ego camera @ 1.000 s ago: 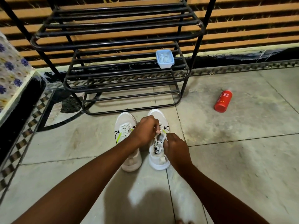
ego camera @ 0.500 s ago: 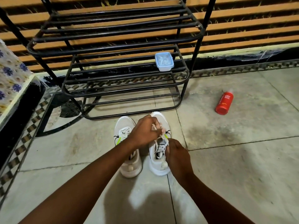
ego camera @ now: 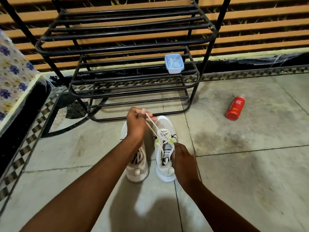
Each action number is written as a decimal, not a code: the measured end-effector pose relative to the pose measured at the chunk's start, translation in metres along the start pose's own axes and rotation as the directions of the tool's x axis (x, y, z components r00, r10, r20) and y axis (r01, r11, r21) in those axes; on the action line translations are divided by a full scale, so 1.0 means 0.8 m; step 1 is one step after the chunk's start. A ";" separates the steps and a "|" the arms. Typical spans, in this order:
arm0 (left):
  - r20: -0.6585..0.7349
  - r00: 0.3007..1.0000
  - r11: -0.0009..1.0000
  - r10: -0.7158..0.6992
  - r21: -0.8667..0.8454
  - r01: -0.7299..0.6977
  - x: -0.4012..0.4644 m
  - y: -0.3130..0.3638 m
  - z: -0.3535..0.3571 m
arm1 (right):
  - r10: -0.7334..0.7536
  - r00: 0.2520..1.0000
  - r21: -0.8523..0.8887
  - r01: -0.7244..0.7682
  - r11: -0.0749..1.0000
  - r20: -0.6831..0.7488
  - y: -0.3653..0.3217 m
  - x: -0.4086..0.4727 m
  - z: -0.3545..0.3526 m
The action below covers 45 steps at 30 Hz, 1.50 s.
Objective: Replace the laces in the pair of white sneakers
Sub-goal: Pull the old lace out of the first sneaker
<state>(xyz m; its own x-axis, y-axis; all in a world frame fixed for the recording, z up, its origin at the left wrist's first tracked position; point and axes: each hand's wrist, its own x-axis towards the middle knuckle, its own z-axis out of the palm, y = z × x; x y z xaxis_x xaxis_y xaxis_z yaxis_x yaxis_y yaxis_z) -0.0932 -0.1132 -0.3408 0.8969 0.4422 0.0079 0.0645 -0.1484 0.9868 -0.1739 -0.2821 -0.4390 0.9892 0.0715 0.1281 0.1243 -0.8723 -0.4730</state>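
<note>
Old lace [ego camera: 151, 124] is pinched and pulled up by the left hand [ego camera: 136, 124] while the right shoe [ego camera: 164, 148] is gripped by the right hand [ego camera: 183, 162]. Unlacing looks underway, so the next eyelets need loosening.

Left sneaker [ego camera: 138, 166] half hidden under left forearm [ego camera: 103, 173].

white sneakers [ego camera: 164, 148] side by side, lace [ego camera: 153, 125] taut

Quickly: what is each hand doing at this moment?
Left hand: pinching the lace, pulled taut.
Right hand: gripping the right sneaker.
</note>
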 end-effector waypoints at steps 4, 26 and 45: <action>0.550 0.785 0.806 0.286 0.305 -0.507 -0.011 -0.006 -0.017 | 0.031 0.999 0.067 -0.031 0.997 0.009 0.004 -0.001 -0.001; -0.068 0.988 0.936 -0.141 -0.334 0.111 0.000 0.014 -0.017 | -0.059 0.998 0.080 0.062 0.995 -0.031 0.005 0.002 0.001; 0.639 0.733 0.625 0.234 0.478 -0.616 -0.054 -0.041 0.005 | 0.022 0.989 0.194 0.006 0.981 -0.145 -0.010 0.005 -0.009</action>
<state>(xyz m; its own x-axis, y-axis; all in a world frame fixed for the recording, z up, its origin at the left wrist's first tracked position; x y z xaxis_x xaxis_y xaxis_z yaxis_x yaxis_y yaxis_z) -0.1322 -0.1305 -0.3745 0.9520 -0.2755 0.1334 -0.3031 -0.7886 0.5350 -0.1716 -0.2779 -0.4286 0.9699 -0.0192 0.2428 0.1433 -0.7613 -0.6324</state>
